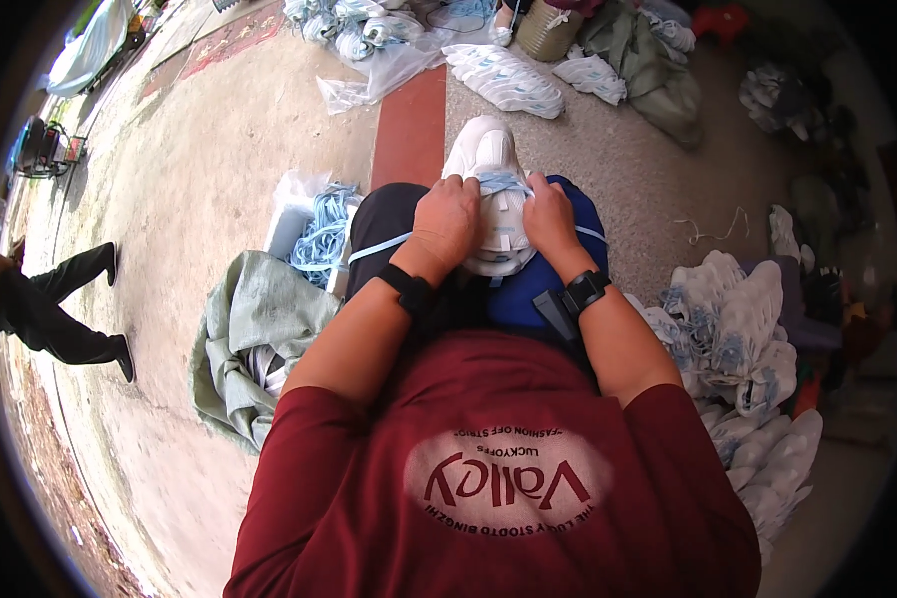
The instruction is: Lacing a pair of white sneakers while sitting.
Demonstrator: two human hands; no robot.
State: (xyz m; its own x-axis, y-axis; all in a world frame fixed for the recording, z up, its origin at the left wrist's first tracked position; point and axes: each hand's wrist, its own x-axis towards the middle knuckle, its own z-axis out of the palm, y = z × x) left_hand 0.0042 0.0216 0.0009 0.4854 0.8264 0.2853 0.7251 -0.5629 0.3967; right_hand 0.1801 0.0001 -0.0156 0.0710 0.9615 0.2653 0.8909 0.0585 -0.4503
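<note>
A white sneaker (486, 149) rests across my lap with its toe pointing away from me and its tongue toward me. Light blue shoelace (504, 182) crosses its lower lacing area. My left hand (447, 221) is closed at the shoe's left side, and one lace end trails from it over my dark left trouser leg. On the other side my right hand (551, 211) pinches the lace, with a second end running out over the blue cloth on my right leg. Both hands touch the sneaker's sides. The fingertips are partly hidden.
To my left stand a box of loose blue laces (327, 234) and a grey-green sack (259, 329). White sneakers (738, 319) pile up at my right; another row of sneakers (503, 80) lies ahead. A person's dark-trousered legs (65, 309) show at far left.
</note>
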